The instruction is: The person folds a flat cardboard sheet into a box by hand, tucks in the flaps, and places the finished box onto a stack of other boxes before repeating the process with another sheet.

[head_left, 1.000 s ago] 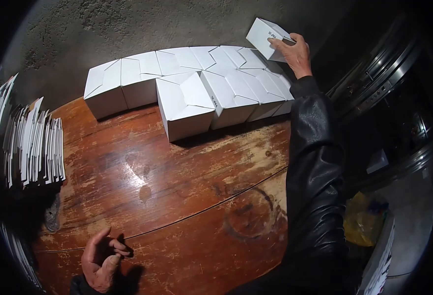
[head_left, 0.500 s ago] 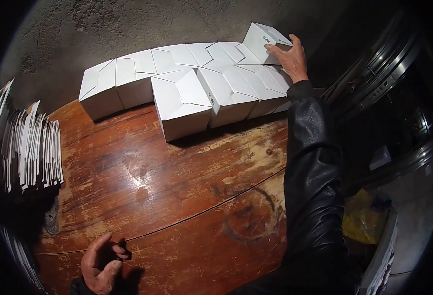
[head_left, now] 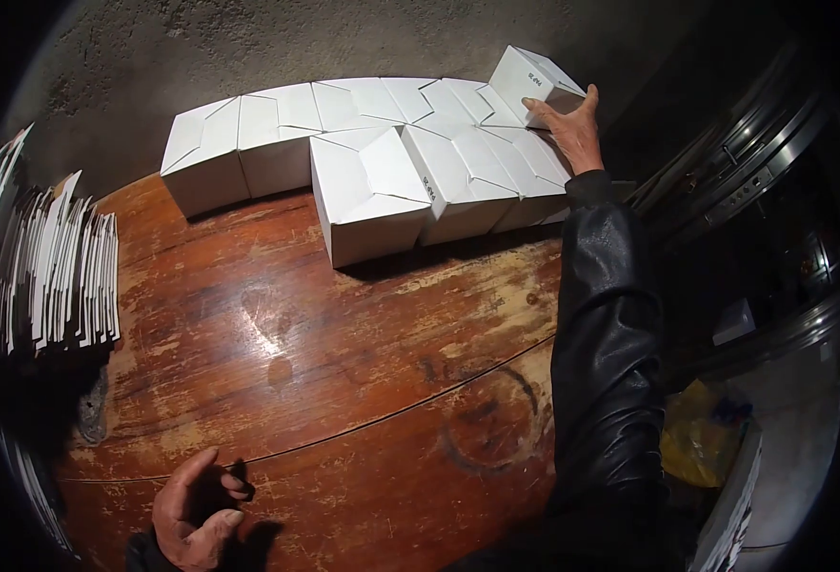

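Note:
At the far right end of the white cartons, my right hand (head_left: 575, 133) grips a small white carton (head_left: 526, 80) with dark print on its side. Thumb and fingers are on opposite sides of it, and it stands higher than the cartons around it. Closed white cartons (head_left: 279, 112) form a back row along the wall. In front of them, a shorter row includes a nearer white carton (head_left: 372, 234). My left hand (head_left: 191, 520) is over the table's near left part, fingers curled but apart from the thumb, holding nothing.
The worn wooden table (head_left: 344, 381) carries the cartons against a rough grey wall (head_left: 277, 43). A stack of flat white card pieces (head_left: 62, 276) stands at the left. Metal-rimmed items (head_left: 753, 176) and a yellow plastic bag (head_left: 701, 434) are at the right.
The view has shifted slightly, so the cartons appear a little farther right. My right hand keeps its grip on the carton, and my left hand stays about where it was.

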The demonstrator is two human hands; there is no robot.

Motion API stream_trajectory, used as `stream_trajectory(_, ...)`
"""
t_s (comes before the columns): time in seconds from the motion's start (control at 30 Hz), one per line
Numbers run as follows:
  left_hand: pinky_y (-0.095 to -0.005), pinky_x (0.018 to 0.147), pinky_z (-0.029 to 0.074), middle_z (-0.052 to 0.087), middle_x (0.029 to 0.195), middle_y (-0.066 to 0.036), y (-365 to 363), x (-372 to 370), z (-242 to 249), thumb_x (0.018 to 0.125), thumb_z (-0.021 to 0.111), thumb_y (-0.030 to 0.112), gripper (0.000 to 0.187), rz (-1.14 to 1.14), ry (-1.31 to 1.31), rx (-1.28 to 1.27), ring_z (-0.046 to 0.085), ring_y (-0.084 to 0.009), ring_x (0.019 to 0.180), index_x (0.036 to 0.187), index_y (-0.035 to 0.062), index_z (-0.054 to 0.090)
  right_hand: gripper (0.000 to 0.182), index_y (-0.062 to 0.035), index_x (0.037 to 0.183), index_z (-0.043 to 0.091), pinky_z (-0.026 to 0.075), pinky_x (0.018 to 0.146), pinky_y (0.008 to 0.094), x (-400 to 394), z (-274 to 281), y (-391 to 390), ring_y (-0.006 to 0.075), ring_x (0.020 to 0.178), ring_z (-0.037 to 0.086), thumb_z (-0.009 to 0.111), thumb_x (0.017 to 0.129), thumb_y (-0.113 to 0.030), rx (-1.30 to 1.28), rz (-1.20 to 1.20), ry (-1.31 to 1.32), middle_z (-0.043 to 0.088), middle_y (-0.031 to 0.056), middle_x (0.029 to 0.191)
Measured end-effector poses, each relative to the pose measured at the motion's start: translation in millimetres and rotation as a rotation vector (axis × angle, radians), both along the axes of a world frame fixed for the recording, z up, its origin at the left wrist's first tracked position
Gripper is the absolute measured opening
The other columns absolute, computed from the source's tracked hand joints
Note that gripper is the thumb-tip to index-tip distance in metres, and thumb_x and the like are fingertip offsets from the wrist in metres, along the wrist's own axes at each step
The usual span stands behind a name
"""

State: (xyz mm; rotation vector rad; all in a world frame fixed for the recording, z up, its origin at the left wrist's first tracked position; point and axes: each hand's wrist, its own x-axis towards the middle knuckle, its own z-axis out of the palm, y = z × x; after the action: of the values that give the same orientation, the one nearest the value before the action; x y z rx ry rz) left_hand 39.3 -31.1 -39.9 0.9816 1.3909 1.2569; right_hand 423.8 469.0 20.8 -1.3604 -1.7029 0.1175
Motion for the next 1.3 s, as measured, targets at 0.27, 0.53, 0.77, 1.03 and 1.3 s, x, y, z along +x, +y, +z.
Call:
stream_trajectory(0.27,-0.0386,0.087,0.05,0.06,0.101,-0.013,-2.1,2.5,-0.6,0.084,0.075,0.016,0.068,0.007,-0.06,0.008,0.059,-0.0202,0.093,0.139,-0.0063,0.041,0.127,0.0048,0.149,0.007,0.041,0.106,0.0414,5.8,-1.5,1.9,0.0423,0.125,0.05,0.085,0.063,-0.047,-0.032,0.008,0.002,0.044,0.0361,0.134)
stream_trajectory(0.53,-0.0369,0.085,0.05,0.061,0.101,-0.014,-2.1,-0.1,-0.1,0.084,0.075,0.016,0.069,-0.026,0.001,0.007,0.059,-0.0199,0.093,0.139,-0.0054,0.041,0.126,0.0074,0.148,0.009,0.041,0.105,0.0402,5.4,0.0,0.2,0.0409,0.123,0.051,0.085,0.062,-0.044,-0.016,0.013,0.003,0.046,0.0344,0.133)
stream_trajectory(0.77,-0.0363,0.085,0.049,0.061,0.101,-0.013,-2.3,-0.3,0.8,0.084,0.075,0.016,0.068,-0.03,0.023,-0.005,0.058,-0.0193,0.093,0.139,-0.0047,0.042,0.128,0.0106,0.147,0.009,0.038,0.107,0.0374,8.3,0.3,1.5,0.0371,0.126,0.049,0.086,0.063,-0.046,-0.051,0.025,0.012,0.045,0.0334,0.134)
stream_trajectory(1.03,-0.0357,0.086,0.05,0.062,0.1,-0.013,-1.0,0.6,3.0,0.081,0.073,0.01,0.065,-0.034,0.032,-0.016,0.06,-0.0205,0.092,0.137,-0.0052,0.044,0.126,0.0098,0.147,0.01,0.041,0.105,0.0386,10.1,-0.6,1.7,0.0378,0.124,0.05,0.087,0.063,-0.043,-0.064,0.067,0.036,0.043,0.0345,0.135)
stream_trajectory(1.3,-0.0333,0.082,0.049,0.063,0.102,-0.013,9.2,-10.7,11.2,0.084,0.071,0.004,0.053,-0.216,0.324,0.16,0.062,-0.023,0.091,0.132,-0.0023,0.05,0.051,-0.0061,0.131,0.048,0.04,0.102,0.0416,85.9,17.9,37.6,0.0366,0.121,0.048,0.069,0.087,-0.022,0.2,0.078,-0.35,0.048,0.0312,0.129)
